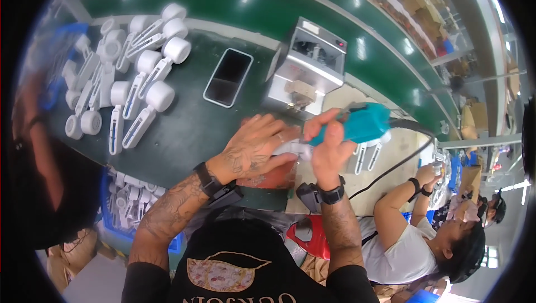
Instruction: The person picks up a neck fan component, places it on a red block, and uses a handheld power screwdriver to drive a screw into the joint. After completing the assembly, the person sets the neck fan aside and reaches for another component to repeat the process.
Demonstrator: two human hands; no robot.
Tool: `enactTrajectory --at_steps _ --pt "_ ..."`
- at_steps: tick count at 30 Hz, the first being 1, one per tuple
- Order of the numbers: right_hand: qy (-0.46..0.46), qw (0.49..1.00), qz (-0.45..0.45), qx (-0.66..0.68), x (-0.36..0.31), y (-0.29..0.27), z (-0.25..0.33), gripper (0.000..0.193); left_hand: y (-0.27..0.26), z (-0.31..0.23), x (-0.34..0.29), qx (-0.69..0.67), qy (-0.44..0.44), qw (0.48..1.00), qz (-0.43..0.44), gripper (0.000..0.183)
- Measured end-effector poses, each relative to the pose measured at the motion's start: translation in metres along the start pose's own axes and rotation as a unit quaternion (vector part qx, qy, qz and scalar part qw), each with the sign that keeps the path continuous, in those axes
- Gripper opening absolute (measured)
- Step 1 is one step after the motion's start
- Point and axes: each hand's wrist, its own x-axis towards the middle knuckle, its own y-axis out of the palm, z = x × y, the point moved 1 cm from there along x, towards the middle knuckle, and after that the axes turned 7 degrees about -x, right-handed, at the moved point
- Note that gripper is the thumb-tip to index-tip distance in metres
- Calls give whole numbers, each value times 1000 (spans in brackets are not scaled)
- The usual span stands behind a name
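My left hand (254,145) lies over a red-brown pad (268,179), its fingers closed around a white plastic part (291,148). Only a piece of that part shows between my hands. My right hand (330,149) grips a teal electric screwdriver (365,123), held slanting with its body pointing up to the right. The tool's tip is hidden by my fingers, close to the white part. A black cord (410,127) leads from the back of the screwdriver and curves down to the right.
White round-headed pieces with slim handles (148,102) are piled on the green bench at left. A phone (229,77) lies mid-bench beside a silver screw feeder (307,68). More white handles (365,155) rest at right. A blue crate (106,208) stands below left; co-workers sit on both sides.
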Motion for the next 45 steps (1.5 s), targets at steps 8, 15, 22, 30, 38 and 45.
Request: enactTrajectory --at_steps 8,15,22,30,38,45 --pt "-12 1000 -15 8 2 -4 3 42 6 -3 6 2 11 1000 -10 42" --pt "15 999 -6 -49 14 2 13 50 2 -1 0 -4 0 1000 0 44" --pt "-121 989 -39 -72 61 29 8 39 -2 -5 -2 -17 -8 1000 10 45" --pt "-58 997 -7 -52 53 28 2 37 -1 -3 -1 -7 4 1000 0 41" --pt "-8 1000 -7 -6 -9 -3 35 60 -3 -4 1 -3 3 1000 8 40" --pt "2 999 -30 -16 -21 -9 26 59 0 -5 2 -8 -15 999 35 43"
